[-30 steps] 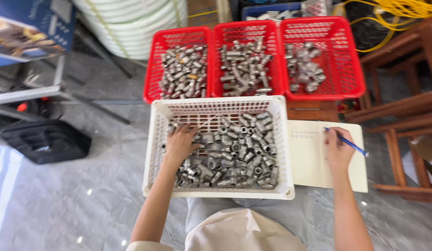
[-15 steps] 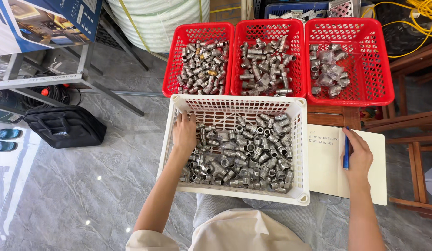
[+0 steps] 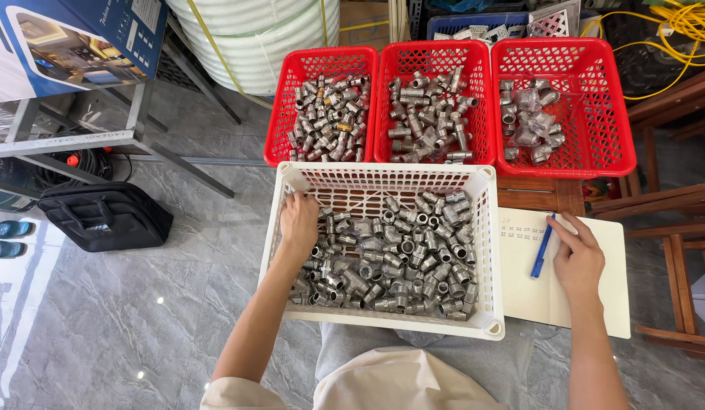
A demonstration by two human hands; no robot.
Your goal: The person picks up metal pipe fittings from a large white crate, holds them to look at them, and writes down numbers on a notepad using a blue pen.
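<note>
Left hand point(image 3: 299, 222) digs palm-down into the metal fittings point(image 3: 390, 262) in the white basket point(image 3: 485, 250), grip unclear; right hand point(image 3: 579, 262) pinches blue pen point(image 3: 542, 247) over notebook point(image 3: 610, 266) for tallying.

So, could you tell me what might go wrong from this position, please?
The white crate seems to rest on the person's lap, heaped with metal fittings; with the left hand digging at one side, it might tip or slide. The threaded edges could scrape the fingers. The blue pen lies loosely under the right hand on the notebook, which sits half off the wooden bench, so it could slip.
</note>
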